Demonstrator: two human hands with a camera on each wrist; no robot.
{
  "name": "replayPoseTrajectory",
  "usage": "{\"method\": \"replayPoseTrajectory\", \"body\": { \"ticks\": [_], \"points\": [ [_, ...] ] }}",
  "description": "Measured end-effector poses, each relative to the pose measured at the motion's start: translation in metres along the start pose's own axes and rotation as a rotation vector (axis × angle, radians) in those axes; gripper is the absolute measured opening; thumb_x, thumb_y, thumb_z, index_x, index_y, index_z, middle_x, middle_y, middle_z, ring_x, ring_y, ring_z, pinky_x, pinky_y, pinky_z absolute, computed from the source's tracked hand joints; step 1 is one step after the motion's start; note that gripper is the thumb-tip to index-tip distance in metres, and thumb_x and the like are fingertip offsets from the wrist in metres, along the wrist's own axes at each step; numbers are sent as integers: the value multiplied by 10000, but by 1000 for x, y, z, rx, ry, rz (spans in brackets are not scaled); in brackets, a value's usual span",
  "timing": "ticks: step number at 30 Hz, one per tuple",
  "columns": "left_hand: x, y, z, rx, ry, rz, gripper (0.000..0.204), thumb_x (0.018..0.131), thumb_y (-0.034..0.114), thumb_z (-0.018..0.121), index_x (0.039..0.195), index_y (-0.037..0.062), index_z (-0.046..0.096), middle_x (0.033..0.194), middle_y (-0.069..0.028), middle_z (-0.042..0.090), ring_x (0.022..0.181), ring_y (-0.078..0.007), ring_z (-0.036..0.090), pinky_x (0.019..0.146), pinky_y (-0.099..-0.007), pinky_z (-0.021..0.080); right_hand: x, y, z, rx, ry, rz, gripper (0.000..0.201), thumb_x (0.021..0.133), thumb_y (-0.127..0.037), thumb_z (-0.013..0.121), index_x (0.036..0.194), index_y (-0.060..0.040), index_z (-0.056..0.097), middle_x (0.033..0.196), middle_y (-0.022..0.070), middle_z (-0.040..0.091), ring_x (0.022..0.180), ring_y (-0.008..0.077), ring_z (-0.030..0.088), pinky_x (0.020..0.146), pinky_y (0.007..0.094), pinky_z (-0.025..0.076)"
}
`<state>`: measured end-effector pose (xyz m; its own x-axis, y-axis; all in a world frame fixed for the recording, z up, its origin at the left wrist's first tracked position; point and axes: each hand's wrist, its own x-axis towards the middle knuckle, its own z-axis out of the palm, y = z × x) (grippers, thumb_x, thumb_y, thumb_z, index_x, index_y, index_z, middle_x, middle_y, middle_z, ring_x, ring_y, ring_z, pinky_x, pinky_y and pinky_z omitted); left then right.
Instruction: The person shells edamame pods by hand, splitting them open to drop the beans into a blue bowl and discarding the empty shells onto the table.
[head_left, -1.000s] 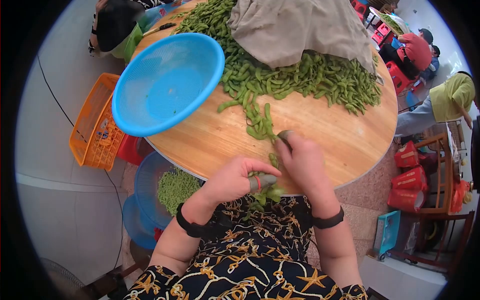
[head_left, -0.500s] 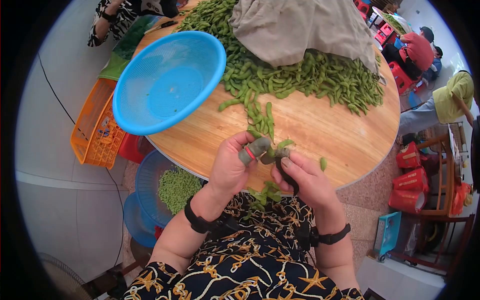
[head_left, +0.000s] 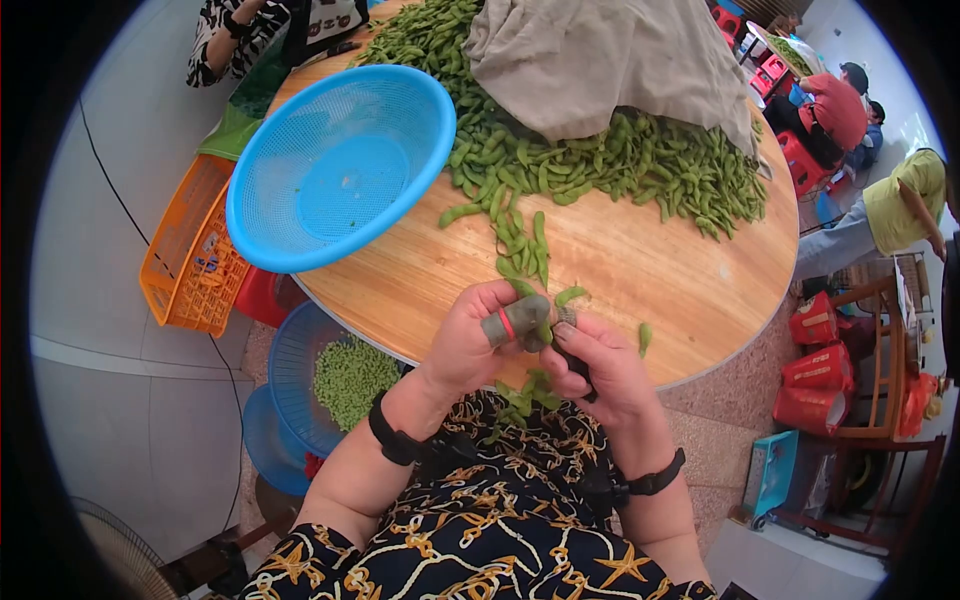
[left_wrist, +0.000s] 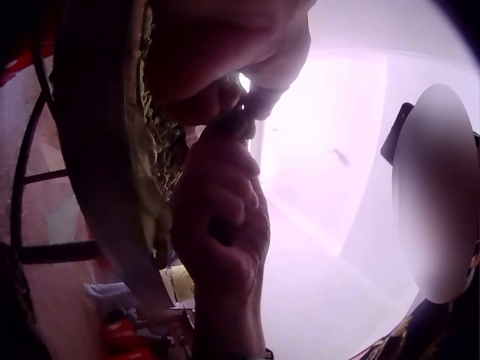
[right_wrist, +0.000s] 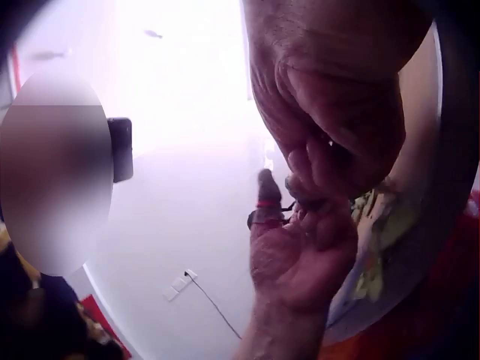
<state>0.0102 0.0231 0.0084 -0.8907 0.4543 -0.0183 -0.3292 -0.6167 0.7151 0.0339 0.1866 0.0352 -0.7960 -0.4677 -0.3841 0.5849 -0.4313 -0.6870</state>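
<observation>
My left hand (head_left: 465, 338) pinches a green edamame pod (head_left: 545, 334) over the table's near edge; a dark cover with a red band (head_left: 506, 322) sits on its thumb. Close against it, my right hand (head_left: 612, 368) grips a small dark curved tool (head_left: 574, 372), whose kind I cannot tell. Another pod (head_left: 571, 296) shows just above the right fingers. Loose pods (head_left: 520, 245) trail from the big pod heap (head_left: 640, 165) towards my hands. Opened green hulls (head_left: 530, 392) lie below them at the table edge. Both wrist views are dark, with the fingertips meeting.
A blue basket (head_left: 243, 205) sits on the table's left side. Grey cloth (head_left: 600, 60) covers part of the heap. Shelled beans (head_left: 355, 380) fill a lower blue basin (head_left: 285, 365) beside an orange crate (head_left: 190, 270). Other people are at the back left and right.
My hands came up from the table edge and met around a pod; the dark tool came into view in the right hand. Over the last half second they drew closer together.
</observation>
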Motion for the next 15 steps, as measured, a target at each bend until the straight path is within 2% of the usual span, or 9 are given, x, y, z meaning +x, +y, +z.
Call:
{"method": "replayPoseTrajectory", "body": {
  "ticks": [2, 3, 4, 5, 6, 8, 9, 11, 15],
  "points": [
    [1, -1, 1, -21, -26, -45, 197, 816, 186, 652, 887, 20, 574, 810, 5, 546, 732, -63, 505, 601, -181, 389, 2, 2, -2, -1, 19, -11, 191, 923, -157, 462, 766, -58, 509, 623, -30, 481, 484, 14, 366, 433, 171, 283],
    [3, -5, 3, 130, 23, 22, 198, 807, 163, 662, 905, 18, 570, 812, 11, 544, 742, -61, 510, 629, -185, 409, 4, 4, -3, -5, 18, -11, 191, 923, -157, 462, 766, -58, 509, 623, -30, 481, 484, 14, 366, 433, 171, 283],
    [4, -8, 5, 280, 73, 91, 205, 798, 141, 672, 922, 16, 565, 814, 17, 541, 753, -60, 515, 656, -189, 429, 8, 7, -4, -289, 120, -154, 194, 919, -157, 473, 759, -57, 519, 615, -30, 486, 490, 13, 378, 436, 170, 288],
    [6, -11, 5, 278, 73, 96, 205, 798, 141, 672, 922, 16, 565, 814, 17, 541, 753, -60, 515, 656, -189, 429, 11, 10, -6, -573, 221, -298, 197, 914, -158, 485, 752, -55, 529, 608, -31, 491, 495, 13, 389, 439, 170, 293],
    [7, -14, 5, 304, 150, 111, 222, 789, 107, 675, 956, 9, 567, 836, 12, 554, 776, -60, 524, 683, -193, 438, 13, 12, -8, -578, 218, -299, 197, 914, -158, 485, 752, -55, 529, 608, -31, 491, 495, 13, 389, 439, 170, 293],
    [9, -15, 5, 328, 224, 125, 248, 780, 74, 678, 991, 2, 569, 858, 7, 567, 799, -61, 532, 709, -197, 447, 16, 15, -10, -958, 370, -549, 185, 900, -158, 508, 748, -60, 547, 594, -43, 491, 507, 11, 407, 447, 168, 302],
    [9, -14, 4, 280, 216, 103, 296, 779, 49, 671, 1049, -4, 562, 888, -2, 578, 828, -66, 541, 733, -200, 449, 16, 12, -10, -960, 370, -551, 185, 900, -158, 508, 748, -60, 547, 594, -43, 491, 507, 11, 407, 447, 168, 302],
    [9, -13, 1, 230, 207, 82, 349, 778, 25, 664, 1107, -10, 555, 918, -12, 589, 857, -71, 550, 757, -204, 451, 14, 3, -9, -466, 287, -263, 167, 887, -152, 527, 768, -36, 546, 599, -44, 504, 516, 27, 417, 457, 185, 328],
    [11, -12, 2, 186, 157, 110, 441, 784, 16, 651, 1204, -3, 518, 977, -22, 599, 897, -68, 548, 772, -202, 444, 18, -1, -24, -482, 194, -201, 146, 878, -147, 538, 848, -8, 574, 609, -45, 513, 524, 47, 431, 472, 201, 352]
  ]
}}
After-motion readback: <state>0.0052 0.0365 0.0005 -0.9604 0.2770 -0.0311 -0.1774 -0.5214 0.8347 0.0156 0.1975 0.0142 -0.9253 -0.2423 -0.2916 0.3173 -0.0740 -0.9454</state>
